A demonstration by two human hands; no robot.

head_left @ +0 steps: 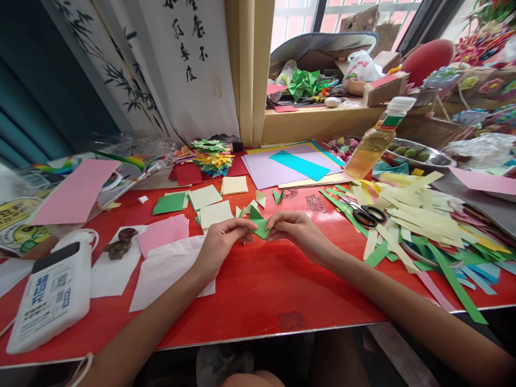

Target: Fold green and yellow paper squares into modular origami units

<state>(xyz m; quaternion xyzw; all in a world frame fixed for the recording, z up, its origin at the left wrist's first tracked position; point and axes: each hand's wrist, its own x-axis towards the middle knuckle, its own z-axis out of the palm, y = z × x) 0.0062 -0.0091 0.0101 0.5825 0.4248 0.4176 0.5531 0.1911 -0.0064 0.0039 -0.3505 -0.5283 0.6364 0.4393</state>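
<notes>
A small folded green paper piece [260, 226] lies on the red table [262, 290], pinched from both sides. My left hand [221, 244] has its fingers closed on the piece's left edge. My right hand [296, 231] grips its right edge with bent fingers. Pale yellow paper squares [212, 207] and a green square [169, 203] lie just behind the hands. A stack of folded coloured paper units [212, 156] sits further back.
Black-handled scissors [365, 214] lie right of my hands among yellow and green paper strips [411, 215]. A bottle of yellowish liquid [377, 141], purple and teal sheets [294, 164], pink paper [163, 232], white sheets [169, 269] and a white wipes pack [52, 295] surround the area.
</notes>
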